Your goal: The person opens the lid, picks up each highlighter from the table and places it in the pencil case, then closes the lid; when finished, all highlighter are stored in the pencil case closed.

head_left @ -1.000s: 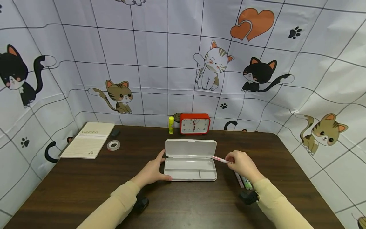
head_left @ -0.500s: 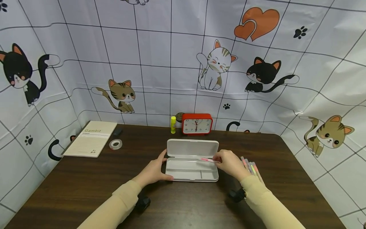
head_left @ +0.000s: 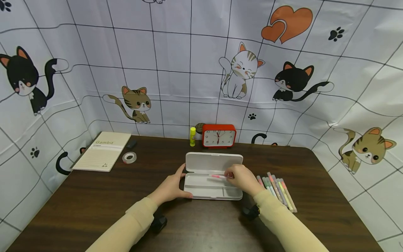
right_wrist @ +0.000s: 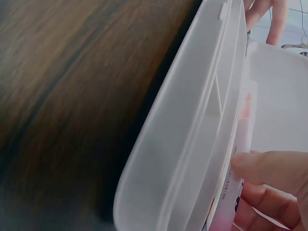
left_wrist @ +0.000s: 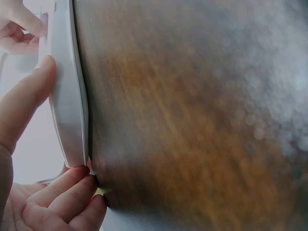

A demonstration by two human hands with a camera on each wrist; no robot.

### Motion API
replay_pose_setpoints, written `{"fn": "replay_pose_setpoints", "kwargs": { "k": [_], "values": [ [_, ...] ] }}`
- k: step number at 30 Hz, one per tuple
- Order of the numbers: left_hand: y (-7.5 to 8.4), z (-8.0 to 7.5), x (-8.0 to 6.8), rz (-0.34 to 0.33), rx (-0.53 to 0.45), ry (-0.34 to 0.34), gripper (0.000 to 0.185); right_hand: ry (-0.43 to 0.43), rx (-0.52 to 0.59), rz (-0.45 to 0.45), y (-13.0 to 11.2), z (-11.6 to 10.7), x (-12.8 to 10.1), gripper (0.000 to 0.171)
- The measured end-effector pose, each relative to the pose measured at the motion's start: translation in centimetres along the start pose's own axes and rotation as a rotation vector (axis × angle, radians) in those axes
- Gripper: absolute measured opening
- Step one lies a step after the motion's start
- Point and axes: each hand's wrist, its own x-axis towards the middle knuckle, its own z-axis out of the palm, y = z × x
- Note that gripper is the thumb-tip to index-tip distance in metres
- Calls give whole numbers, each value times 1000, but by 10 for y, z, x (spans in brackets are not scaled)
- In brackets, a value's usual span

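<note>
Left grip (head_left: 170, 187) on open white case (head_left: 203, 182), right grip (head_left: 241, 176) pinching pink marker (head_left: 216, 176), red clock (head_left: 219, 137) behind

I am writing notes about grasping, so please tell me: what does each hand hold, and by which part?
The right hand pinches a pink marker by its barrel. The left hand holds the open white case at its left end.

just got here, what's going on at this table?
A person is handling a pink pen: their right hand pinches it at the rear compartment of an open white case. Their left hand grips the case's left end. More pens lie on the table, right of the case.
</note>
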Motion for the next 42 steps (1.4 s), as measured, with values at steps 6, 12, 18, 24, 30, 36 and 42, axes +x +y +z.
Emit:
{"fn": "replay_pose_setpoints", "kwargs": {
  "k": [6,12,18,24,30,36,42],
  "values": [
    [0,0,0,4,-1,-2,120,-14,4,1,-6,3,5,9],
    [1,-1,0,2,2,0,120,15,-1,5,-6,6,7,8],
    [2,-1,-1,-3,4,2,119,35,12,15,-3,4,6,6],
    [1,0,-1,2,3,0,119,42,38,45,-2,1,2,3],
    [0,-1,-1,1,2,-1,119,40,73,90,1,0,-2,4],
    [-1,0,0,5,3,-2,119,66,112,87,11,-3,-9,4],
    [0,0,0,5,3,-1,119,104,125,66,22,-8,-20,4]
  ]
}}
